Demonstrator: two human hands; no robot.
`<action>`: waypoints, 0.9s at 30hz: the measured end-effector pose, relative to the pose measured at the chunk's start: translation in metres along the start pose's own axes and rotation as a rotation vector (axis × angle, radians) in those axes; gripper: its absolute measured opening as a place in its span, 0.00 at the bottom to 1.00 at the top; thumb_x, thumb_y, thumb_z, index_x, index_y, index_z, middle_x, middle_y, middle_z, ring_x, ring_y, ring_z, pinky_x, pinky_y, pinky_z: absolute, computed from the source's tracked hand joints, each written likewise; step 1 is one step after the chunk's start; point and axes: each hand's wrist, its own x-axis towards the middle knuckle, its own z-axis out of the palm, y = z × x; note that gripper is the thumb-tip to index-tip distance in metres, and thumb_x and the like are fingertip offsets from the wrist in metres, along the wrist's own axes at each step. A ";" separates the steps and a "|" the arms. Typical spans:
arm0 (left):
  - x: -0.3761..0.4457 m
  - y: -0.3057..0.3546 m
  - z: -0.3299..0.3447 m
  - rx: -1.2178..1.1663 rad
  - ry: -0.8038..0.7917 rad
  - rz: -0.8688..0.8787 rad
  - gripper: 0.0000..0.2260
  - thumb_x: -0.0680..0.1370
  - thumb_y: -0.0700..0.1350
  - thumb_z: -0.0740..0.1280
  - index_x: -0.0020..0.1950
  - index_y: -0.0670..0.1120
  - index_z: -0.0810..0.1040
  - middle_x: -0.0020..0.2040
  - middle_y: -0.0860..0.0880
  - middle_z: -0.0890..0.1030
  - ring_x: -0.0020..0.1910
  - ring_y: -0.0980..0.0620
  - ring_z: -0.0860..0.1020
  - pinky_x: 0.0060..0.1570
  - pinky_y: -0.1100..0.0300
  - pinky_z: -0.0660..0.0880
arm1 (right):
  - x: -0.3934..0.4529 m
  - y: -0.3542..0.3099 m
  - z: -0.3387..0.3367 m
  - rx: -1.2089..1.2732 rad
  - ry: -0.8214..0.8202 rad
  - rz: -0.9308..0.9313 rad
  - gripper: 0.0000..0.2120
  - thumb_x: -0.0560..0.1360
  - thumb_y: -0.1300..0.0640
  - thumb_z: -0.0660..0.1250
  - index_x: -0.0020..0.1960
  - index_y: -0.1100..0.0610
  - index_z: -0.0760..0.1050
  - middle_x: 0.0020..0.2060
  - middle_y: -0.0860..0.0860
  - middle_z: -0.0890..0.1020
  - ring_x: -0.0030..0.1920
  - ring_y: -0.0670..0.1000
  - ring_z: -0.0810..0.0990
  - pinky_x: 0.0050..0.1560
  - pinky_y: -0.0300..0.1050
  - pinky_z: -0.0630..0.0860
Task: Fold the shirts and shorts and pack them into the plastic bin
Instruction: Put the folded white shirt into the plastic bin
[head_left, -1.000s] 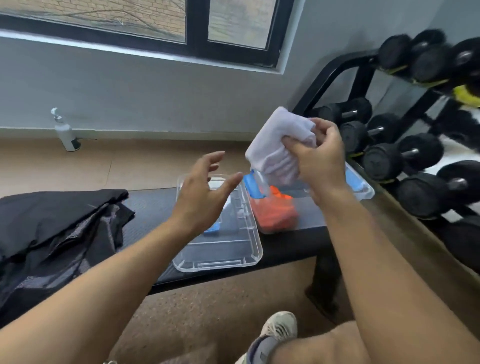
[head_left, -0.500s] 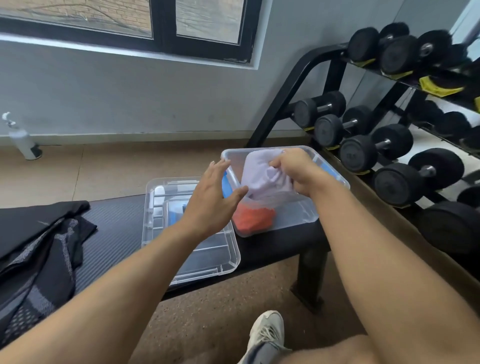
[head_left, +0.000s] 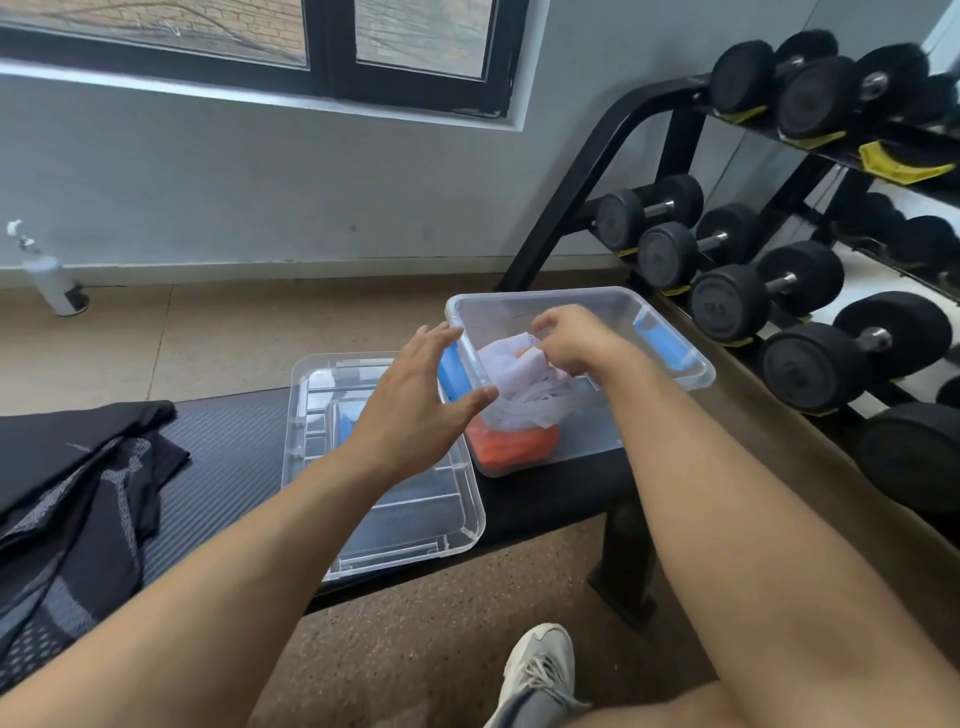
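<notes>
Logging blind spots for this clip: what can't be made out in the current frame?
- Orange garment: mostly covered by the white garment; its fold is hidden.
- Right hand: fingertips buried in the white cloth; the grip cannot be told.
- Black clothes: cut off by the left edge; count and type are unclear.
- Lid: the left hand and forearm hide its middle.
- Bin: its near wall is behind the right forearm.

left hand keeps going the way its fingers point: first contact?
Likely the near-left rim of the plastic bin, by its blue latch. The left hand is open, fingertips almost there; depth unclear.
</notes>
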 end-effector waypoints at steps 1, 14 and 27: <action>0.000 0.000 0.000 0.001 0.001 0.001 0.32 0.78 0.57 0.70 0.79 0.52 0.63 0.80 0.54 0.62 0.81 0.55 0.55 0.79 0.51 0.57 | -0.002 -0.002 -0.005 0.042 0.033 -0.017 0.18 0.79 0.54 0.70 0.68 0.52 0.77 0.61 0.54 0.81 0.58 0.56 0.80 0.60 0.53 0.79; -0.002 0.007 0.002 0.061 -0.062 0.000 0.26 0.81 0.57 0.66 0.78 0.53 0.66 0.81 0.54 0.60 0.81 0.56 0.51 0.79 0.50 0.53 | -0.020 -0.002 -0.022 -0.160 -0.357 -0.058 0.33 0.73 0.64 0.76 0.74 0.46 0.72 0.69 0.53 0.76 0.61 0.56 0.78 0.50 0.45 0.80; 0.001 0.010 -0.007 -0.042 -0.082 -0.113 0.33 0.76 0.57 0.72 0.78 0.52 0.64 0.77 0.52 0.66 0.75 0.51 0.65 0.71 0.55 0.63 | -0.024 -0.027 0.021 -0.643 -0.218 -0.142 0.33 0.72 0.65 0.73 0.72 0.50 0.65 0.64 0.55 0.76 0.52 0.55 0.71 0.50 0.50 0.72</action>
